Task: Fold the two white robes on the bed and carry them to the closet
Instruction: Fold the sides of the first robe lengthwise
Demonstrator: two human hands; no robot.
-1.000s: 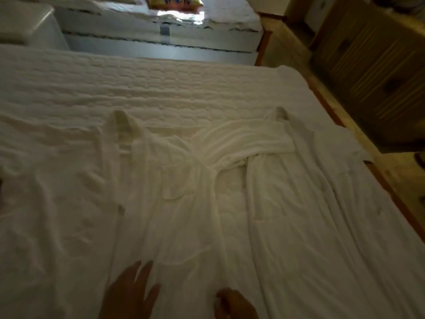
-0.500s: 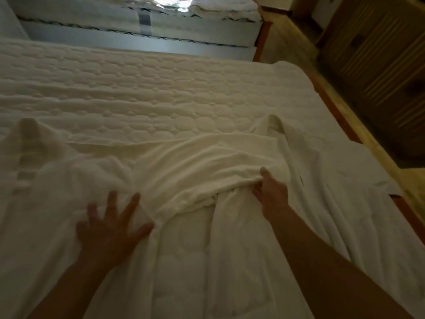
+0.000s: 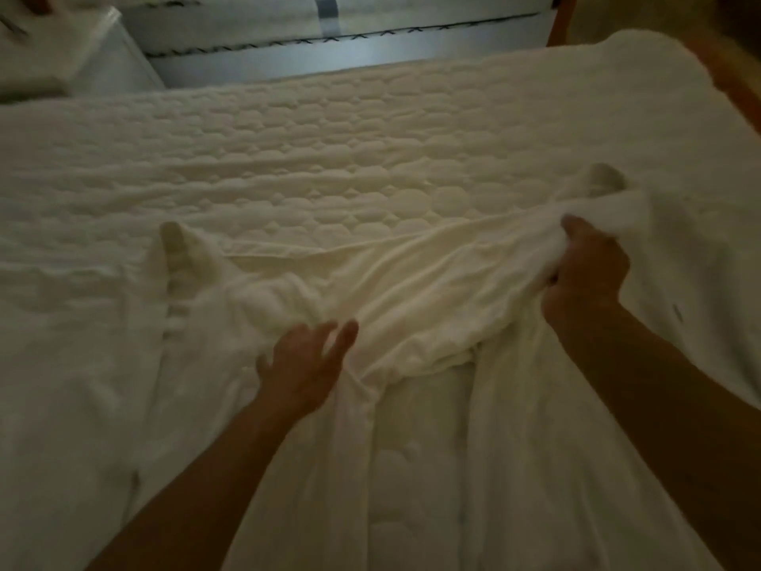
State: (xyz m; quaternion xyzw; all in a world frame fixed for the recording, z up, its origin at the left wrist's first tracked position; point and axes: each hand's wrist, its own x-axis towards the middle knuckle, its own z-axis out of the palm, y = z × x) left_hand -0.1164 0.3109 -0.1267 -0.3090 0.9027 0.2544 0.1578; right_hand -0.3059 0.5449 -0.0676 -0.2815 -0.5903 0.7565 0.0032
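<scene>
The right hand [image 3: 587,267] clenches a bunched fold of a white robe [image 3: 412,298], lifting the cloth slightly off the bed [image 3: 329,158]; the left hand [image 3: 306,364] rests flat on the same robe with fingers spread wide, gripping nothing. This robe lies open across the near half of the bed, its upper edge stretched between the two hands. More white robe cloth [image 3: 82,323] lies flat on the bed to the left of the left hand, with a raised fold beyond it; where one robe ends and the other begins is hard to tell in the dim light. The far half of the bed shows bare quilted cover. Past the bed's far edge stands a second mattress [image 3: 329,47].
</scene>
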